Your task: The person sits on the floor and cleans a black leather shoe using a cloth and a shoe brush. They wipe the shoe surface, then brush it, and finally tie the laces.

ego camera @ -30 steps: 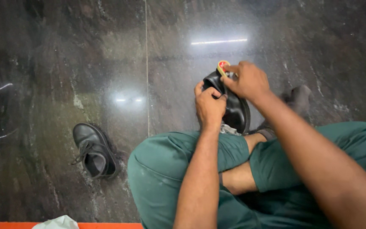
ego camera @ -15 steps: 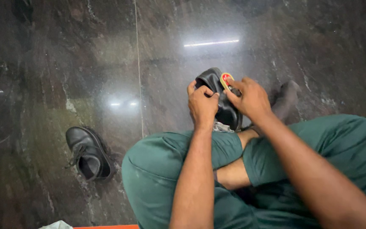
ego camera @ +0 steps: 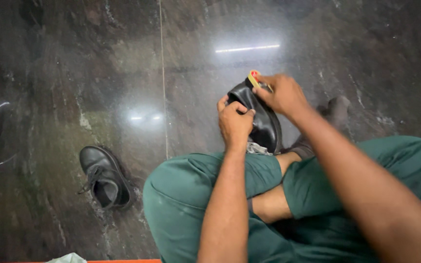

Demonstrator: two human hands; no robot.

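I sit cross-legged on a dark floor in green trousers. My left hand grips a shiny black leather shoe by its near side and holds it up over my knee. My right hand presses a small yellow and red brush or applicator against the shoe's top end. A bit of pale cloth shows under the shoe. The second black lace-up shoe lies on the floor to my left, apart from both hands.
The floor is dark polished stone with a thin tile joint running away from me and bright light reflections. A pale cloth or paper and an orange edge show at the bottom left.
My right hand has slid the yellow and red tool from the shoe's side up to its top end. The left hand keeps its grip on the shoe.
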